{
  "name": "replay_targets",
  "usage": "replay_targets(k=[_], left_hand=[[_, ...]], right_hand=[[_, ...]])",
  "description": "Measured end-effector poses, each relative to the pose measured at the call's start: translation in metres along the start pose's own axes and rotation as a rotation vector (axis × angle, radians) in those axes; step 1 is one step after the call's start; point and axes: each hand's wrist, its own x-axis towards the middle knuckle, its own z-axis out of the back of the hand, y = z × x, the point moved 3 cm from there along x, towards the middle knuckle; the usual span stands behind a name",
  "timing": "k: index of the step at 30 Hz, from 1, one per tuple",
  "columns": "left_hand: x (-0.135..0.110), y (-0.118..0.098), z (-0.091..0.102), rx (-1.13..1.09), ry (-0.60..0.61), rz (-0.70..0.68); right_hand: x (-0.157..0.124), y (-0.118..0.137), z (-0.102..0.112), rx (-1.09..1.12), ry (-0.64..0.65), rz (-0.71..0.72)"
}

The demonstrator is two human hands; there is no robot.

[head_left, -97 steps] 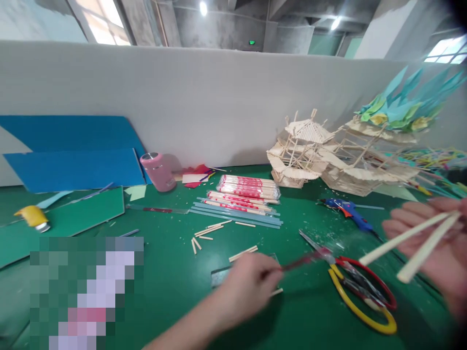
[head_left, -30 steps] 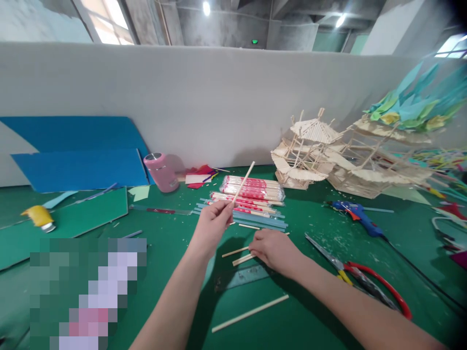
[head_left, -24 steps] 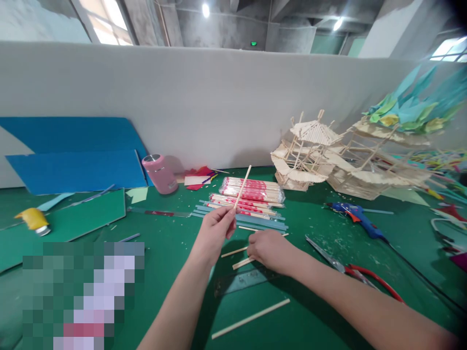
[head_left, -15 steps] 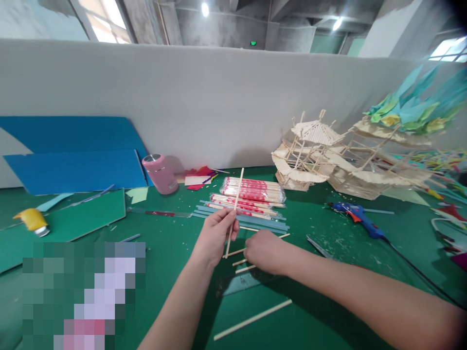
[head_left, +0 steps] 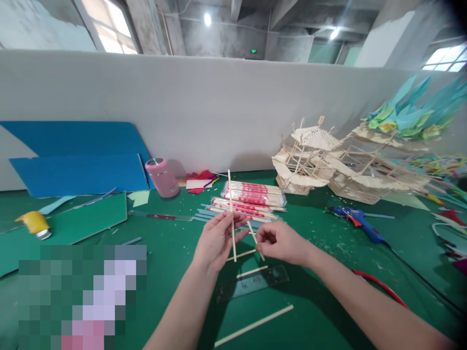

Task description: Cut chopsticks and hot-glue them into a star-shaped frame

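My left hand (head_left: pixel 218 238) pinches a long wooden stick (head_left: pixel 229 194), like a chopstick, held nearly upright. Between the fingers of my right hand (head_left: pixel 279 243) is a shorter stick (head_left: pixel 254 236), tilted, its upper end close to my left fingertips. Below the hands, a short stick piece (head_left: pixel 251 272) lies by a clear flat plastic strip (head_left: pixel 255 283). Another stick piece (head_left: pixel 245 254) lies just behind, partly covered by the hands. Nearer to me rests a long loose stick (head_left: pixel 254 325) on the green table.
Behind my hands are packs of chopsticks (head_left: pixel 255 193) and blue-grey glue sticks (head_left: pixel 207 216). A blue glue gun (head_left: pixel 359 221) and red-handled tool (head_left: pixel 381 284) lie right. Stick-built pavilion models (head_left: pixel 310 160) stand back right. A pink cup (head_left: pixel 162 179) and yellow-handled tool (head_left: pixel 34 223) are left.
My right hand has lifted a short stick from the table and brought it beside the left hand. The long stick in my left hand has turned from leaning right to leaning slightly left.
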Motion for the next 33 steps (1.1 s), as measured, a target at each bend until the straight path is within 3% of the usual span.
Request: replay_targets(k=[5,10,25,33], left_hand=[[-0.008,0.005,-0.011,-0.018,-0.003,0.043],[-0.014,0.007,-0.018,-0.064,-0.005,0.051],[-0.019,0.014,-0.023,-0.153,-0.024,0.076],[-0.019,0.012,-0.023,-0.159,-0.087,0.072]], right_hand=[[-0.002,0.007,-0.015,0.378,-0.088,-0.067],[-0.006,0.013,-0.020,0.540,-0.101,-0.056],[-0.015,0.019,-0.015,0.566,-0.018,-0.067],[-0.013,0.020,-0.016,0.584,-0.060,-0.066]])
